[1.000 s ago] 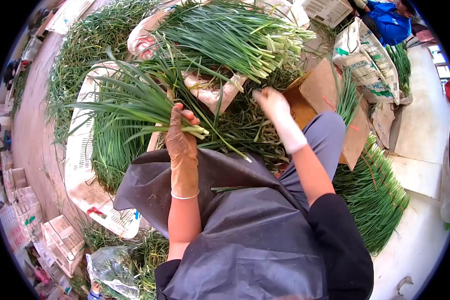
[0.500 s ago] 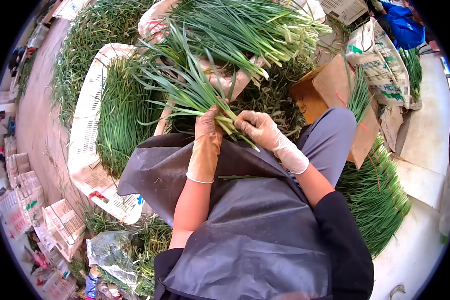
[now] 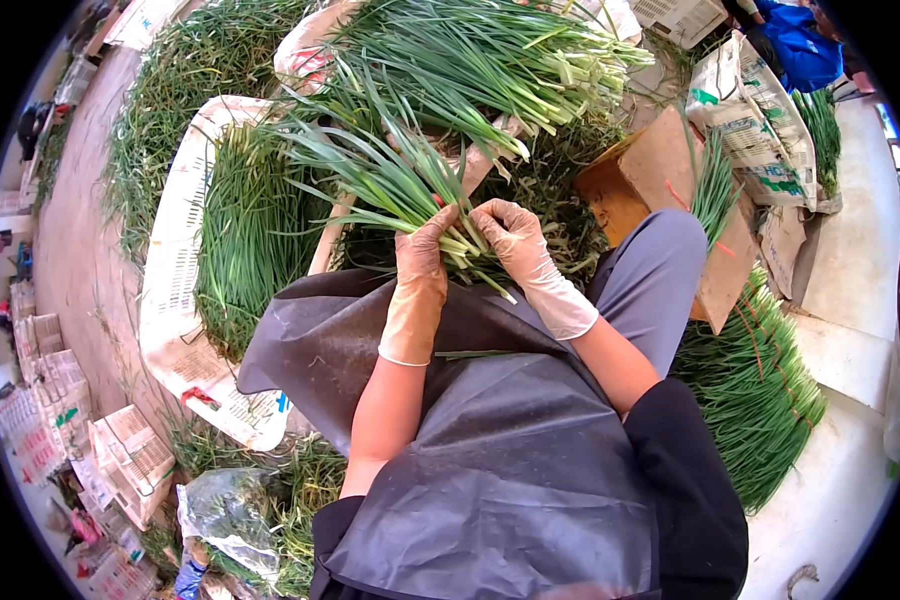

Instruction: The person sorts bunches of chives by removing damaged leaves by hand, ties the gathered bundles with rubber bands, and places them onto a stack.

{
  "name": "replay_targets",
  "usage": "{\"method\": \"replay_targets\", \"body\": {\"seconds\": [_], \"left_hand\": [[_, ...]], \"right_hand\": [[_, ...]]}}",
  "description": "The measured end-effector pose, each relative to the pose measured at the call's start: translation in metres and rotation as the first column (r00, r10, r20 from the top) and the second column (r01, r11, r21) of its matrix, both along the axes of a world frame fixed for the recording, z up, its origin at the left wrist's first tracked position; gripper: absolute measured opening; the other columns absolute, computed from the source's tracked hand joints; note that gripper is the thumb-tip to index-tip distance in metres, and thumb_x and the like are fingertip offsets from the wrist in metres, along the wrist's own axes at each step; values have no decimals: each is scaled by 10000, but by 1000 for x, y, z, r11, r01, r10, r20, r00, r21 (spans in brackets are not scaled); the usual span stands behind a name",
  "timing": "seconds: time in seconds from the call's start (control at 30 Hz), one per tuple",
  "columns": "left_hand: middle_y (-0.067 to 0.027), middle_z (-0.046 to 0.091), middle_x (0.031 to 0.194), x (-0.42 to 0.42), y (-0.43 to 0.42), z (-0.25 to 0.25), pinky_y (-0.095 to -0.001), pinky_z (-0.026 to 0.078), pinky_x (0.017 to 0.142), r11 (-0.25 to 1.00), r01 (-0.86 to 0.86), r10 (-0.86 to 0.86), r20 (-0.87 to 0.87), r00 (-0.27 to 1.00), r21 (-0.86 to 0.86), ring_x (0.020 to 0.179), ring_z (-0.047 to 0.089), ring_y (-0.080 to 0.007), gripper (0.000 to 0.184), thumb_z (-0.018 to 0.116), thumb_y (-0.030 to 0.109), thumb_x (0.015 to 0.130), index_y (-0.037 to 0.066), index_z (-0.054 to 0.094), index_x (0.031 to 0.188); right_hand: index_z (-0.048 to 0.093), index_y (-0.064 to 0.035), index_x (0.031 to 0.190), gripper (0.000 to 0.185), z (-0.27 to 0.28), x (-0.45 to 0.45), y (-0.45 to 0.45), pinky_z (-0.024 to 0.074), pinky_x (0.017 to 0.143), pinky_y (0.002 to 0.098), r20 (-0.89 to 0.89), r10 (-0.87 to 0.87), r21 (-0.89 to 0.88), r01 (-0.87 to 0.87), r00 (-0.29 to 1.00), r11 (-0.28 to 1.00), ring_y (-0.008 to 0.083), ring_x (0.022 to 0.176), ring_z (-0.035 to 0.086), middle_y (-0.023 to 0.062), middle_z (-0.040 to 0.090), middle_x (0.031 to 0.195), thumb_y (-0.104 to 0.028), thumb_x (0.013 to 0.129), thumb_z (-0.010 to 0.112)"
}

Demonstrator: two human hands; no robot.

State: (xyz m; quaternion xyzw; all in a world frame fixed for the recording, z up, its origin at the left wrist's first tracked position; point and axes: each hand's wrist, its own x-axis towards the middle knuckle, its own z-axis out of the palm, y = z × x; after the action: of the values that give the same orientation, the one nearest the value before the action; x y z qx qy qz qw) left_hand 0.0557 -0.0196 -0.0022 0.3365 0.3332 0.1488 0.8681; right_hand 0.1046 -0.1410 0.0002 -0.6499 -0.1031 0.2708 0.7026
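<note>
My left hand point(image 3: 422, 262), in a soiled rubber glove, is closed around the lower stalks of a loose bunch of garlic chives point(image 3: 388, 182). The green leaves fan out up and to the left, and the pale cut ends point down to the right. Close beside it, my right hand point(image 3: 515, 245), also gloved, has its thumb and fingers pinched on stalks at the bunch's right edge. A bit of red shows by the left fingertips. Beneath both hands spreads a dark apron point(image 3: 510, 430) over my lap.
A large heap of chives point(image 3: 480, 70) lies ahead. To the left, a white crate point(image 3: 175, 250) holds more chives point(image 3: 250, 240). Tied chives point(image 3: 755, 400) lie at the right below a cardboard box point(image 3: 660, 165). Leaf scraps point(image 3: 560, 180) and a clear plastic bag point(image 3: 228, 510) lie about.
My right hand has shifted slightly up, its fingers now more upright at the stalks. My left hand keeps its hold on the bunch, and the view has moved slightly.
</note>
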Motion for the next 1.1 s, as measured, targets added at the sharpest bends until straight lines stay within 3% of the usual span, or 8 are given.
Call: {"method": "replay_targets", "body": {"seconds": [0.13,0.27,0.37,0.5,0.6,0.67,0.73,1.1], "left_hand": [[-130,648,876,-1,6,3,-270,506,658,991,-128,127,25,992,42,739,612,-161,246,650,-1,760,11,528,974],[-137,650,877,-2,17,-1,-274,506,590,1000,-17,18,48,999,-7,718,614,-164,240,663,15,755,-9,556,969],[-97,631,908,-1,2,0,-285,510,671,994,103,-103,-8,995,29,762,620,-185,275,665,-20,724,-29,574,983],[-91,623,908,-2,1,-2,-295,495,769,995,85,-85,-5,996,-47,813,618,-202,302,666,-36,705,-40,576,994],[-102,620,930,-1,14,-5,-299,484,786,995,-85,82,-50,995,-58,848,617,-203,357,673,-5,714,-50,553,1047],[-98,609,973,-3,21,-5,-309,473,811,981,-123,131,50,990,-150,883,607,-201,370,664,-11,717,-41,544,1065],[-88,600,1013,0,17,-10,-313,462,836,977,-103,122,94,988,-185,905,596,-196,367,656,-21,714,-27,548,1065],[-113,608,974,-6,9,-1,-293,500,795,998,-17,22,96,995,-58,862,609,-191,310,623,-31,738,-43,551,1040]], "right_hand": [[593,-27,817,192,-2,4,-20,397,558,201,-109,28,108,-16,994,994,61,588,479,6,601,752,-189,904,537],[580,0,1049,369,-5,18,-50,457,798,329,-65,654,-853,-382,754,356,215,873,594,111,633,926,-302,838,594],[557,-2,1122,504,7,11,-20,455,799,328,259,187,-346,-89,948,934,201,907,592,116,588,1076,-348,774,672],[622,13,902,167,4,14,14,439,696,224,252,-46,-35,56,967,998,95,741,566,38,627,766,-144,853,598],[612,4,934,198,26,21,-27,456,698,254,-239,355,308,-276,904,910,118,755,577,52,636,813,-179,886,556],[604,9,960,291,38,26,-57,468,745,282,-316,629,51,-649,711,759,153,818,602,75,635,881,-266,889,541],[599,12,996,316,12,26,-58,462,782,295,145,529,-527,-388,836,757,176,855,600,74,640,918,-275,870,559],[596,0,865,161,10,13,7,389,625,190,35,34,-25,-34,999,999,50,680,465,-14,562,741,-154,836,630]]}}
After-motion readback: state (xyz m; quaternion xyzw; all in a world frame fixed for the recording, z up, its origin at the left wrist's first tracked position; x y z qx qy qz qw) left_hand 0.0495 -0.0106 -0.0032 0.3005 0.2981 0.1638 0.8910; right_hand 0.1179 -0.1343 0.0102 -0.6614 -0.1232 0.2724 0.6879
